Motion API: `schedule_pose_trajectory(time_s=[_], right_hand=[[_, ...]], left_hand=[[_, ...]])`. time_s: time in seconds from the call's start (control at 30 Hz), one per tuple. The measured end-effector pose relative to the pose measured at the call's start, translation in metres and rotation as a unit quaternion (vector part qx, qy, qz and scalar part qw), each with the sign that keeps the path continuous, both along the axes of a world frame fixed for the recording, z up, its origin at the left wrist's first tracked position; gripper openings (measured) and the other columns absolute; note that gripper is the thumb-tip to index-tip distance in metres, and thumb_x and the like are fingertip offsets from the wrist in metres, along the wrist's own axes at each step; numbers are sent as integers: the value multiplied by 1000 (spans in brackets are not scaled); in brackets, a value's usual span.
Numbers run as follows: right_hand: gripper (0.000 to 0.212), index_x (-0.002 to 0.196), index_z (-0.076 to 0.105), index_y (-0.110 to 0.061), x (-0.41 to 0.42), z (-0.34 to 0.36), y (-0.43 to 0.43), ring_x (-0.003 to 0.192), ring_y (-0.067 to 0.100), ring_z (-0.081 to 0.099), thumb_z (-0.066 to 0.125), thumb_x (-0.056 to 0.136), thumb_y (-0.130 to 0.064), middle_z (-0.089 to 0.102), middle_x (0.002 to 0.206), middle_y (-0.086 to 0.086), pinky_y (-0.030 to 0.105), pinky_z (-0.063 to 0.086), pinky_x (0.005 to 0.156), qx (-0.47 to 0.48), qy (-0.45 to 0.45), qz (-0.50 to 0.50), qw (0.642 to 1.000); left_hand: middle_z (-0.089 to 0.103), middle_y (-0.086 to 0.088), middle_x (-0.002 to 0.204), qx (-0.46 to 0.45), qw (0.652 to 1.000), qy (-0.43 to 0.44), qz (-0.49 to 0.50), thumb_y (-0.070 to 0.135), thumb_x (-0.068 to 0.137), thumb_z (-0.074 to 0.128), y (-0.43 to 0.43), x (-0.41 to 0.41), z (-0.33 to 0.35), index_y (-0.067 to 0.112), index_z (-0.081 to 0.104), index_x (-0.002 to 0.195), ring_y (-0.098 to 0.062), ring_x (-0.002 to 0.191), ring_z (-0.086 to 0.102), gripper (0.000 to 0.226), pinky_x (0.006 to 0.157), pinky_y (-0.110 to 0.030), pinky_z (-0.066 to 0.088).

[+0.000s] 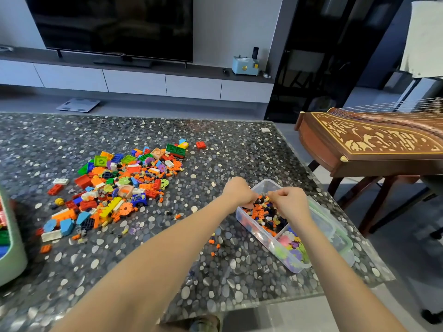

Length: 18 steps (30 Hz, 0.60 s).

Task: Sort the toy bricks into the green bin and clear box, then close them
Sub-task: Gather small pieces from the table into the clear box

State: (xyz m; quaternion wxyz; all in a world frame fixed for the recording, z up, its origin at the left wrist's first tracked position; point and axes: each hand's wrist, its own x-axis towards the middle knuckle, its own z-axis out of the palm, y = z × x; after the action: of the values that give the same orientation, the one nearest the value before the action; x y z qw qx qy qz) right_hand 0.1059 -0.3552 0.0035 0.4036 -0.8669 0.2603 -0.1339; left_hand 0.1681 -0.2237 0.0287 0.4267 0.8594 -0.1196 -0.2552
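From my remote seat, both bare forearms run up from 6 o'clock across the pebble-patterned table (215, 279) toward 4 o'clock, where the clear box (268, 246) stands open near the table's right edge. A lid with green clips (341, 238) lies just beside the box on its 3 o'clock side. A divider splits the box: the nearer compartment holds pastel flower-shaped discs (287, 245), the farther one small orange, black and tan bricks (263, 214). A few tiny orange pieces (212, 246) lie loose on the table at the box's 9 o'clock. My left hand (237, 192) and right hand (288, 202) sit close together over the farther compartment, each with its fingers curled down toward the bricks; I cannot tell whether either is pinching a piece, because the fingertips are hidden. At 8 o'clock, cut off by the frame edge, is the green bin (14, 250), with bricks inside. At 10 o'clock a wide pile of toy bricks (119, 185) covers the table, and one red brick (201, 144) lies apart at the pile's far right. Past the table at 2 o'clock is a wooden zither (371, 142); at 11 o'clock a scale (78, 105) lies on the floor, and a television (115, 25) stands at 12 o'clock.
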Motion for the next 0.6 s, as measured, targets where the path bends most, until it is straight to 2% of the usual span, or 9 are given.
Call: schedule_pose_trajectory(time_s=[0.1,0.2,0.23,0.3,0.37,0.43,0.53,0.6], right_hand=[[47,57,52,9,-5,1,11,50,21,37,66,85,-27,46,54,14,31,35,54,-29,-13,22,999],[45,55,47,-5,-24,10,36,52,19,39,58,90,-29,43,50,4,32,30,54,-107,-79,41,990],[40,59,50,-10,-32,11,47,54,18,42,56,92,-32,44,51,-1,32,29,54,-122,-88,67,986],[34,76,56,-16,-52,-1,72,60,17,50,51,92,-46,49,58,-7,32,31,56,-183,-44,148,971],[51,90,56,-18,-68,-24,94,60,15,57,39,87,-66,54,63,-6,28,32,48,-306,11,204,930],[71,89,60,-14,-71,-46,114,41,13,53,28,79,-77,54,54,-3,21,21,36,-359,85,233,900],[70,91,64,-11,-56,-57,134,28,12,41,47,75,-77,49,46,-1,13,6,36,-391,103,204,892],[61,106,59,-9,-45,-56,144,36,14,50,49,84,-66,56,53,0,17,7,37,-402,99,195,889]], left_hand=[[47,5,35,34,997,-65,-20,19,83,67,12,3,2,13,45,45,-9,45,48,44,66,-26,52],[38,-1,50,18,995,-98,0,25,83,68,29,8,0,16,37,47,-19,56,41,49,70,-30,48],[37,-1,52,-2,993,-112,22,27,86,65,40,8,-2,16,37,50,-20,57,40,46,66,-27,46],[46,2,56,8,983,-174,59,31,93,54,70,4,-6,15,48,64,-16,53,45,33,53,-22,42],[54,5,64,82,967,-231,74,36,97,45,109,-4,-16,14,57,87,-10,54,50,27,46,-21,38],[59,3,75,199,942,-261,71,44,98,37,149,-12,-30,13,53,107,-14,62,57,36,47,-24,42],[62,-5,102,373,892,-251,43,64,92,24,185,-24,-54,12,35,133,-21,78,62,68,49,-27,42],[58,-9,118,428,871,-242,17,75,84,19,191,-27,-64,12,22,144,-23,88,64,88,56,-28,47]])
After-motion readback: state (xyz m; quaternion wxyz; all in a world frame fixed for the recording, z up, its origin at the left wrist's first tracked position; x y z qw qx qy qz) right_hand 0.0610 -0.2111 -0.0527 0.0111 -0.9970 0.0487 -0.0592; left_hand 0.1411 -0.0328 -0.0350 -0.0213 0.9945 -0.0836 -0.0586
